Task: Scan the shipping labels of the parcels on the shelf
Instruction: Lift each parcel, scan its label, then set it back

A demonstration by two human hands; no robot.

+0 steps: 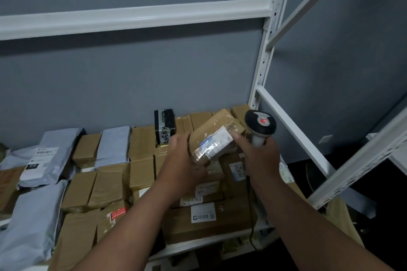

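My left hand (182,158) grips a long brown cardboard parcel (214,136), lifted and tilted above the others, its taped white shipping label (217,140) facing up. My right hand (259,151) holds a black and grey barcode scanner (261,125) by its handle, with the index finger stretched out and touching the parcel's label end. The scanner head sits just right of the parcel. Under both hands the shelf (209,243) is packed with brown boxes, some showing labels (203,212).
Grey poly mailers (44,156) lie at the shelf's left. A black box (164,126) stands upright at the back. White shelf uprights (263,66) and a diagonal brace (293,127) rise on the right. A white beam (132,17) crosses above. The scanner's cable (252,222) hangs down.
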